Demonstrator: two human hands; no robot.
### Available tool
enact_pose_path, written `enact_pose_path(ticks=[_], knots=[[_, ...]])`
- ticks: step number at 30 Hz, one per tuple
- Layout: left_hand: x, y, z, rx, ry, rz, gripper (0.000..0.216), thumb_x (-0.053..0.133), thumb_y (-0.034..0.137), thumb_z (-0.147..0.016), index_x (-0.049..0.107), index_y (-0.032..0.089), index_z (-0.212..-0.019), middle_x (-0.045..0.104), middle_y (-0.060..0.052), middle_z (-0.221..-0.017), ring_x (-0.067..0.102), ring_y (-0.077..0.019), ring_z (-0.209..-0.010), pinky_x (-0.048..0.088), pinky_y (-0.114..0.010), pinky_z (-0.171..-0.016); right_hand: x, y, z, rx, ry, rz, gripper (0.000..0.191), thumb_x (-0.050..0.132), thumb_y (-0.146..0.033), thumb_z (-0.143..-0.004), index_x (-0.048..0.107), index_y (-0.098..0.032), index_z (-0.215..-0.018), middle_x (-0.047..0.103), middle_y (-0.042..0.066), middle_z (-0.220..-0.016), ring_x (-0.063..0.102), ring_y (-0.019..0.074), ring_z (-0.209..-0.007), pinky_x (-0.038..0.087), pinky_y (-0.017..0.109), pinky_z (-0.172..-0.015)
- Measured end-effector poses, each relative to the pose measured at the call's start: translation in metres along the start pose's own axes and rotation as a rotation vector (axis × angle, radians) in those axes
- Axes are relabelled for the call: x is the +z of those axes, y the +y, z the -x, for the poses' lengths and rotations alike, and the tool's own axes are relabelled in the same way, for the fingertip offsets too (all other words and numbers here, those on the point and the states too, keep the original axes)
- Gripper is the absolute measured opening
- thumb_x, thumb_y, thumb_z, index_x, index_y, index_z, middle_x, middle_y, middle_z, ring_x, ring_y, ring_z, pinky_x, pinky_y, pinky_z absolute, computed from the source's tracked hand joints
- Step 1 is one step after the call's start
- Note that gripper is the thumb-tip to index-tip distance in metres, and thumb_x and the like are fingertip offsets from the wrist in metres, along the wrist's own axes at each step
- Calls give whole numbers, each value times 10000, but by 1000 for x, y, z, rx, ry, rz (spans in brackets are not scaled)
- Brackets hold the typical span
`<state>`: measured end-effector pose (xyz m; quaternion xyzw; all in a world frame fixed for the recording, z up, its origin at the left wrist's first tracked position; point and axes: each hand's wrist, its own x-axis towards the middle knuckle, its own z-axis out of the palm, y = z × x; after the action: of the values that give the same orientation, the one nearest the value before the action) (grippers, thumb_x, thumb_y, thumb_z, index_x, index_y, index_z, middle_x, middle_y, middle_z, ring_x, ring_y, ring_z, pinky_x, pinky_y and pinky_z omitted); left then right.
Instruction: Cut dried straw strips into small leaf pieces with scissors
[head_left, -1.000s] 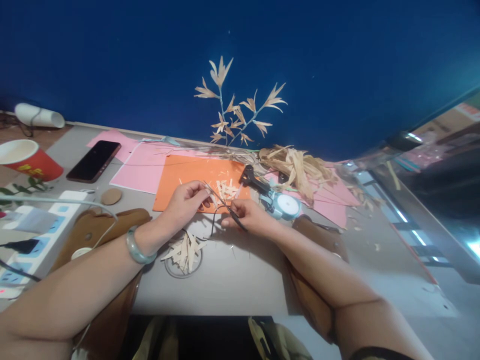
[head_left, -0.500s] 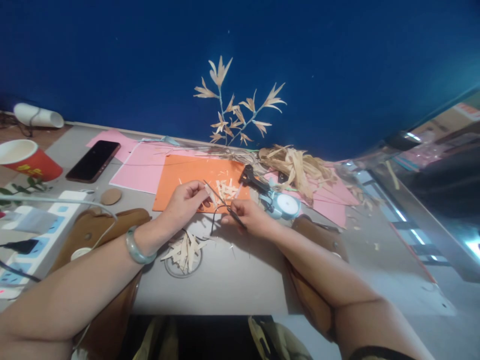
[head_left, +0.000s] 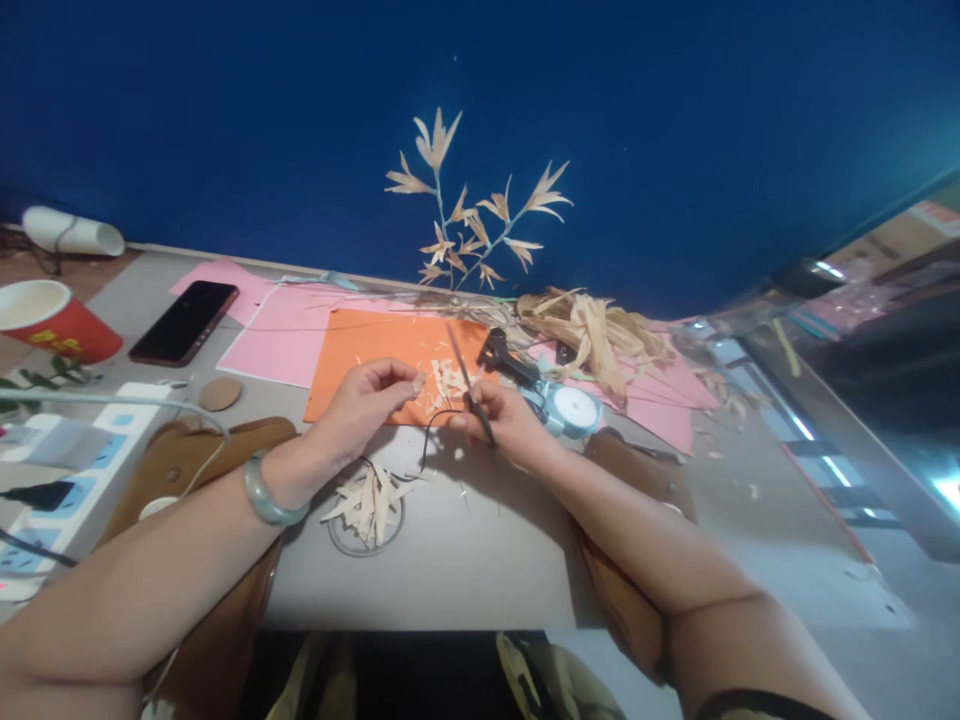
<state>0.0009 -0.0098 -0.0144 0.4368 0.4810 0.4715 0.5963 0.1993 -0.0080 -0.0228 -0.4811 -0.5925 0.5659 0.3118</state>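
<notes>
My left hand pinches a small pale husk piece between thumb and fingers, just over the near edge of the orange paper. My right hand is closed round thin black scissors, whose blades point up and away over the orange sheet. The two hands are a little apart. Cut husk slivers lie on the orange paper between them. A round lid holding more cut pieces sits just below my left wrist, which wears a green bangle.
Pink sheets lie behind the orange one. A black glue gun, a tape roll, a heap of dried husks are on the right. A phone, a red cup, a power strip on the left. A husk-leaf branch stands against the blue wall.
My right hand has swung the scissors from lying flat and pointing left to pointing upward over the orange paper. My left hand has moved slightly away with the pale piece.
</notes>
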Motion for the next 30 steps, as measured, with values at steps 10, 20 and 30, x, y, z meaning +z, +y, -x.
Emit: enact_pose_path(ticks=[10,20,30], knots=[[4,-16,2,96,-253,-431,143,658,295,-710,653,157,-673,605,-1,-617,497,-106,-558,361,-217,-538,9,6,3,-189,107,-53,413,818,-406,-608,511,-205,-796,664,14,-740,585,136,-606,486,283,-590],[5,-2,5,-36,-175,-302,151,692,281,-680,613,153,-669,577,21,-575,490,-91,-521,367,-209,-511,14,11,1,-172,128,-78,370,806,-341,-605,504,-200,-766,609,-16,-703,552,113,-591,469,265,-585],[6,-7,4,-92,-125,-29,204,745,285,-651,599,145,-624,583,32,-570,501,-59,-513,404,-188,-527,18,8,0,-138,174,-89,411,800,-412,-618,488,-188,-762,585,-27,-668,511,89,-558,431,236,-547]])
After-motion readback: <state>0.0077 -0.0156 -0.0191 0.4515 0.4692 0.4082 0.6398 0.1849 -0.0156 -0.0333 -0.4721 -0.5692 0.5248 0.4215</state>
